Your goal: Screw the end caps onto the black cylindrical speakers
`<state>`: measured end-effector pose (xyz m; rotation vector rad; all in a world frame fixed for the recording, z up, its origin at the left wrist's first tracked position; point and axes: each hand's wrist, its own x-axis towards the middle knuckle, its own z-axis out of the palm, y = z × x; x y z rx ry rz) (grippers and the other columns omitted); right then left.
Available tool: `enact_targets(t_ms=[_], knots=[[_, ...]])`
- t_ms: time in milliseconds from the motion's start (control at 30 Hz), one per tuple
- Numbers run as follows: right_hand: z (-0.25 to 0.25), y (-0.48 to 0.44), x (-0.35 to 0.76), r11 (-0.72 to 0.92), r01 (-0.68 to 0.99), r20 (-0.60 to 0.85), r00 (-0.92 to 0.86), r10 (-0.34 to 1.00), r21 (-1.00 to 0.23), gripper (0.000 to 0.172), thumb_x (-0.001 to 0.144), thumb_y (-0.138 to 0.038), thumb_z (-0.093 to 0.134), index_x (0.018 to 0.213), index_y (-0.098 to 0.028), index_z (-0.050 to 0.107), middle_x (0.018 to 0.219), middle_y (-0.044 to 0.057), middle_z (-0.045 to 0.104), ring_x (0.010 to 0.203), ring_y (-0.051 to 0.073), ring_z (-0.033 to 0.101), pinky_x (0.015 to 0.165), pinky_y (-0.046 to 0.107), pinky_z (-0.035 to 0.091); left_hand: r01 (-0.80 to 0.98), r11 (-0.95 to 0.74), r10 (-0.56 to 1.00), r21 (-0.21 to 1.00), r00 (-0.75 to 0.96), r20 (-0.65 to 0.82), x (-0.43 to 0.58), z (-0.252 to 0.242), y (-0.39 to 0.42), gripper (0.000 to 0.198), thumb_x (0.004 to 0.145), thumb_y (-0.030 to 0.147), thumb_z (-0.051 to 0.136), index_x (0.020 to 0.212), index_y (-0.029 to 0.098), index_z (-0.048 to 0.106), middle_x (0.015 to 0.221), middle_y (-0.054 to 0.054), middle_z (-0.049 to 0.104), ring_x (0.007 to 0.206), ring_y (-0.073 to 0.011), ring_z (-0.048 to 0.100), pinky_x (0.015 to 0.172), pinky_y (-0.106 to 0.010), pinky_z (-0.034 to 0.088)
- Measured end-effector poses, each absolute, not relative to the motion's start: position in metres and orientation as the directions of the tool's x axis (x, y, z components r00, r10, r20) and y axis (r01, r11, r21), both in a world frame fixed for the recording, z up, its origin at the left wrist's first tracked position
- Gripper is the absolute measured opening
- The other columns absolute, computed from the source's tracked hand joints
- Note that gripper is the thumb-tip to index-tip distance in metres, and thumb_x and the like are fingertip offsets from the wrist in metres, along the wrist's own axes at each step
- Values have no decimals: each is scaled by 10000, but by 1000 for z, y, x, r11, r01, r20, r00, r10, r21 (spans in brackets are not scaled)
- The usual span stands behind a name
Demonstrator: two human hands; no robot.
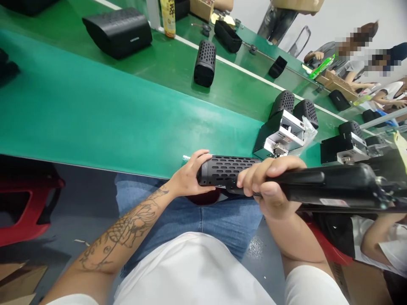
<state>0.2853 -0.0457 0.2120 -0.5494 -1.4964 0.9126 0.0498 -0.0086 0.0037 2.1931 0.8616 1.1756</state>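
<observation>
My left hand (pixel 190 176) is wrapped round the left end of a black casing (pixel 233 166) with rows of slotted holes. The casing lies on its side at the near edge of the green bench. My right hand (pixel 276 182) grips a black electric screwdriver (pixel 337 184), held almost level, with its body stretching to the right. The screwdriver's front end is over the casing's right part. Its tip and any screw are hidden by my fingers.
A black and silver screw feeder (pixel 280 137) stands on the bench to the right, beside more perforated casings (pixel 282 103). A black casing (pixel 205 63) and a larger black housing (pixel 117 33) sit on the green conveyor behind. A yellow bottle (pixel 168 19) stands there. Other people work at right.
</observation>
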Motion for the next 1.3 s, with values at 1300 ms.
enact_targets(t_ms=[1300], knots=[[180, -28, 257, 303, -188, 356, -464, 811, -934, 425, 951, -417, 1161, 963, -301, 753, 729, -85, 685, 572, 151, 667, 613, 331, 674, 252, -583, 788, 772, 406, 463, 59, 1, -6, 1189, 866, 571, 1132, 1864, 271, 558, 1811, -248, 695, 1700, -526, 739, 1439, -714, 649]])
